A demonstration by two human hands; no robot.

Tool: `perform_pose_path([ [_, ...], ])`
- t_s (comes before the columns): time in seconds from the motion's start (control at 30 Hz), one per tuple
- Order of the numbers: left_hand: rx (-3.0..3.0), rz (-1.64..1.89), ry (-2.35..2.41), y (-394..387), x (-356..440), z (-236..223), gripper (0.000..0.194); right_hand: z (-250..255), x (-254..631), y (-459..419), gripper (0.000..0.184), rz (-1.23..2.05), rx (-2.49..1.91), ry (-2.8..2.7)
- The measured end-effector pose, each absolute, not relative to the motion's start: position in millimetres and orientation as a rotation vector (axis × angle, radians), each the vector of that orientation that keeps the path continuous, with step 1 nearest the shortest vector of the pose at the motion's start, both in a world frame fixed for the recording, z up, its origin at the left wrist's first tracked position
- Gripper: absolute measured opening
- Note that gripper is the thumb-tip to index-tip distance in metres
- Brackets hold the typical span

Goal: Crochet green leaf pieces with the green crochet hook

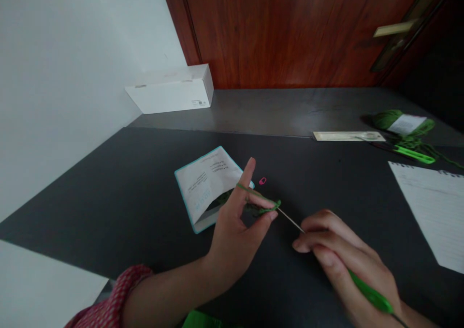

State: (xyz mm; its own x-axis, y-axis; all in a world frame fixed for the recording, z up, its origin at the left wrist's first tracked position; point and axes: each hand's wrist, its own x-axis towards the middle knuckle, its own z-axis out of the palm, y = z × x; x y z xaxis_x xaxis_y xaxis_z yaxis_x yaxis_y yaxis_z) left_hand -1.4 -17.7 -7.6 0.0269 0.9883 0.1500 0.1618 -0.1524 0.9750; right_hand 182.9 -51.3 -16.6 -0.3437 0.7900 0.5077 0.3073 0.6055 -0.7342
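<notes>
Green yarn (259, 194) runs over the raised index finger of my left hand (237, 231). Its thumb and another finger pinch a small strip of green crochet work (267, 209). My right hand (344, 260) grips a crochet hook (371, 291) with a green handle and a thin metal shaft. The shaft's tip meets the yarn at my left fingertips; whether it sits inside a loop I cannot tell. Behind my left hand lies a white pouch (203, 183) with a blue edge, its mouth gaping, some green yarn inside. A pink stitch marker (263, 180) rests just beyond my fingers.
At the right back are a green yarn ball (402, 123) with a paper band, a bright green tool (415, 154) and a pale ruler-like strip (348, 136). A lined notepad (431, 212) lies at right. A white box (174, 91) stands by the wall. Something green (201, 320) shows at the bottom edge.
</notes>
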Motion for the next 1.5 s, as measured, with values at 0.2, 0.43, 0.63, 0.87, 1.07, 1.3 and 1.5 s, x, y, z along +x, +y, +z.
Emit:
perform_pose_path([
  [0.2, 1.503, 1.226, 1.307, -18.1, 1.9, -6.2, 0.080, -17.0, 183.3, -47.0, 0.014, 0.586, -0.813, -2.071],
  [0.43, 1.240, 1.166, 1.124, -16.9, 6.1, -0.2, 0.084, -19.9, 175.2, -45.1, 0.015, 0.368, -0.886, -2.112],
  [0.63, 0.704, 0.884, 0.802, -6.3, -3.7, 8.0, 0.087, -17.3, 186.2, -37.5, 0.017, -0.180, -0.683, -2.303],
  [0.87, 0.703, 0.700, 0.810, -2.9, -9.5, 11.3, 0.089, 5.2, 215.7, -36.3, 0.031, -0.109, -0.460, -2.390],
  [1.07, 0.774, 0.644, 0.760, -3.3, -9.9, 8.0, 0.081, 3.1, 215.4, -40.7, 0.028, 0.758, -0.605, -2.080],
  [1.3, 0.677, 0.571, 0.596, -2.5, -14.4, 2.9, 0.067, -11.4, 188.6, -28.1, 0.037, 1.348, -0.709, -1.208],
  [1.5, 0.742, 0.631, 0.734, -1.7, -13.8, 4.7, 0.074, -6.0, 202.8, -35.5, 0.030, 1.119, -0.727, -1.501],
])
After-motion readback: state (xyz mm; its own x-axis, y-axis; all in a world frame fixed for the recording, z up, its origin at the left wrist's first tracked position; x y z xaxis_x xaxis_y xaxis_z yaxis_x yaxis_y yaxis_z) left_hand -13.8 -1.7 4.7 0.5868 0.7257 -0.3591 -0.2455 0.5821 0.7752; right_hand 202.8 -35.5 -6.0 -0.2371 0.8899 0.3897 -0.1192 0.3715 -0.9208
